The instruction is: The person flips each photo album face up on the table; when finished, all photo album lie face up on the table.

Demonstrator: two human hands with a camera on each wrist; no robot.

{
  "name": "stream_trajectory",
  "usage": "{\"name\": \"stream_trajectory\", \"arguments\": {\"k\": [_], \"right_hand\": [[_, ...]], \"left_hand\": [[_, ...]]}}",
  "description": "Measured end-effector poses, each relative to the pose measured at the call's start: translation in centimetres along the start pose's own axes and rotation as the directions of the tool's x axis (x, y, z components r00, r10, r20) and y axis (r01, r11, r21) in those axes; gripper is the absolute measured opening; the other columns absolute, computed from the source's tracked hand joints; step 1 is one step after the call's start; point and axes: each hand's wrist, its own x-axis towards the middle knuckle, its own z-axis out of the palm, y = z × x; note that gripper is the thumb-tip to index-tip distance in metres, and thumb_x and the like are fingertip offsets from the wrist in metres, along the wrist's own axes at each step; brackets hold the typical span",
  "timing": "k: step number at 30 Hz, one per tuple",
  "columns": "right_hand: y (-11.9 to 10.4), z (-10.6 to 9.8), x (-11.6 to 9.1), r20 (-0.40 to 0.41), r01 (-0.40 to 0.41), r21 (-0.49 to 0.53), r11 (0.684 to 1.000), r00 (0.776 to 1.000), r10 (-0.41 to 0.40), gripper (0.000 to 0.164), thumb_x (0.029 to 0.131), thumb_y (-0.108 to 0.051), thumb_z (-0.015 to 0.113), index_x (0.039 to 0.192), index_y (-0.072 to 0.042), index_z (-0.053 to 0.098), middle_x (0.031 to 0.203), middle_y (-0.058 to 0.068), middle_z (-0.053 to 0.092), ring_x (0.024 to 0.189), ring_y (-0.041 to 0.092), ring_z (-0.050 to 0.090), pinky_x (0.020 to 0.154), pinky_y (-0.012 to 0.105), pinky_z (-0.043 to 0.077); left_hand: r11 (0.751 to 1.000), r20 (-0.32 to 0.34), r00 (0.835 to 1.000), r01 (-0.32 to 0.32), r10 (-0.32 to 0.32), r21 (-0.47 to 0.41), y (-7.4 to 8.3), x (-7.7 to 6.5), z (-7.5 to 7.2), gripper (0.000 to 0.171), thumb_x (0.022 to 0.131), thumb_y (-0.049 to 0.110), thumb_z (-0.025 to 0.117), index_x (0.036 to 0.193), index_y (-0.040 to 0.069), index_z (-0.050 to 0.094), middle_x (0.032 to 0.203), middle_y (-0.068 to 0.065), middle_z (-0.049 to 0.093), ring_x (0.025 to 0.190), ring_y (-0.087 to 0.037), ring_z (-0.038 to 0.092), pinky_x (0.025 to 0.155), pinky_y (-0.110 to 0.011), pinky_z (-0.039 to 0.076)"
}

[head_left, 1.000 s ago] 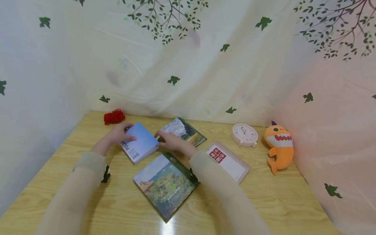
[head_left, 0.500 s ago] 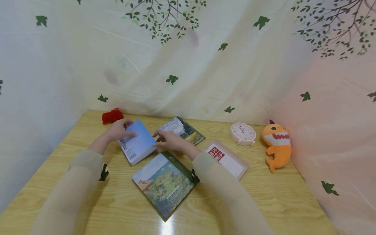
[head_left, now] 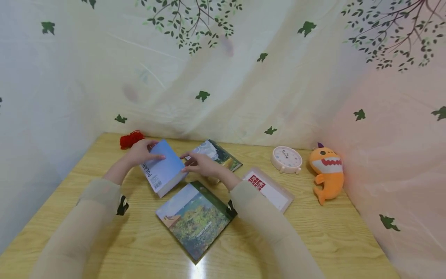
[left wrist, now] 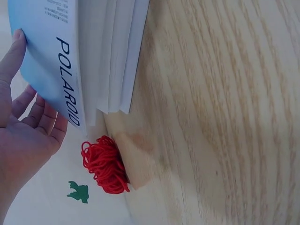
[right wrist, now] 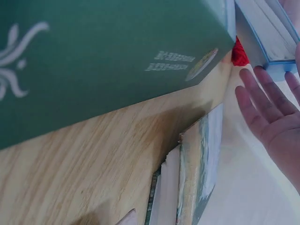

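Note:
A thick blue-and-white photo album point(head_left: 162, 164) marked POLAROID is between my hands at the back left of the table. My left hand point(head_left: 139, 152) grips its left side, thumb point(left wrist: 18, 47) on the cover and fingers along the edge behind. At the opposite corner is my right hand point(head_left: 203, 164), thumb and index finger pinching there; in the right wrist view its other fingers point(right wrist: 262, 96) are extended. A green-spined album point(head_left: 196, 221) with a painted garden cover lies in front. Behind the right hand rests another painted-cover book point(head_left: 223, 155), partly hidden.
Red yarn point(head_left: 131, 139) lies at the back left corner. To the right are a pink-edged clear case point(head_left: 275, 195) with a red-lettered card, a round pink clock point(head_left: 287, 159) and an orange shark plush point(head_left: 327, 174). A patterned curtain point(head_left: 223, 112) hangs behind the wooden table point(head_left: 139, 248).
The blue album has tilted slightly, showing more of its page edge, and both hands have shifted a little with it. The other things stay in place.

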Motion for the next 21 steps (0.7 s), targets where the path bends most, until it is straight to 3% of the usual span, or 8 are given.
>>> {"name": "stream_trajectory", "arguments": {"k": [6, 11, 16, 21], "right_hand": [[-0.6, -0.2, -0.4, -0.02, 0.027, 0.05, 0.998, 0.999, -0.026, 0.046, 0.09, -0.033, 0.062, 0.132, -0.019, 0.049, 0.114, 0.002, 0.064, 0.102, 0.01, 0.062, 0.083, 0.024, 0.051], [-0.9, -0.4, -0.5, -0.045, 0.047, 0.064, 0.997, 0.998, -0.044, 0.045, 0.09, -0.031, 0.062, 0.132, -0.019, 0.049, 0.116, 0.005, 0.063, 0.1, 0.012, 0.063, 0.083, 0.023, 0.051], [-1.2, -0.5, -0.5, -0.071, 0.073, 0.102, 0.992, 0.995, -0.066, 0.048, 0.089, -0.026, 0.064, 0.135, -0.019, 0.048, 0.123, 0.008, 0.06, 0.104, 0.016, 0.063, 0.085, 0.024, 0.051], [-1.7, -0.5, -0.6, -0.114, 0.068, 0.074, 0.995, 0.992, -0.059, 0.051, 0.088, -0.025, 0.065, 0.136, -0.02, 0.048, 0.131, 0.007, 0.056, 0.11, 0.019, 0.061, 0.086, 0.025, 0.051]], "left_hand": [[0.999, -0.049, 0.999, -0.02, 0.018, -0.029, 0.8, -0.3, 0.0, 0.085, 0.076, 0.051, 0.074, 0.135, -0.003, 0.045, 0.127, -0.022, 0.051, 0.112, -0.036, 0.048, 0.09, -0.048, 0.046], [0.999, -0.11, 0.993, -0.034, 0.033, -0.012, 1.7, -0.7, -0.2, 0.083, 0.076, 0.048, 0.075, 0.134, -0.004, 0.047, 0.125, -0.021, 0.052, 0.109, -0.035, 0.049, 0.087, -0.047, 0.048], [0.997, -0.143, 0.988, -0.061, 0.053, -0.052, 2.3, -1.1, -0.5, 0.083, 0.077, 0.044, 0.076, 0.136, -0.004, 0.043, 0.13, -0.023, 0.051, 0.109, -0.037, 0.05, 0.085, -0.048, 0.049], [0.994, -0.178, 0.983, -0.061, 0.044, -0.092, 2.7, -1.5, -0.6, 0.087, 0.076, 0.048, 0.075, 0.138, -0.003, 0.04, 0.135, -0.023, 0.048, 0.111, -0.039, 0.052, 0.085, -0.051, 0.05]]}}
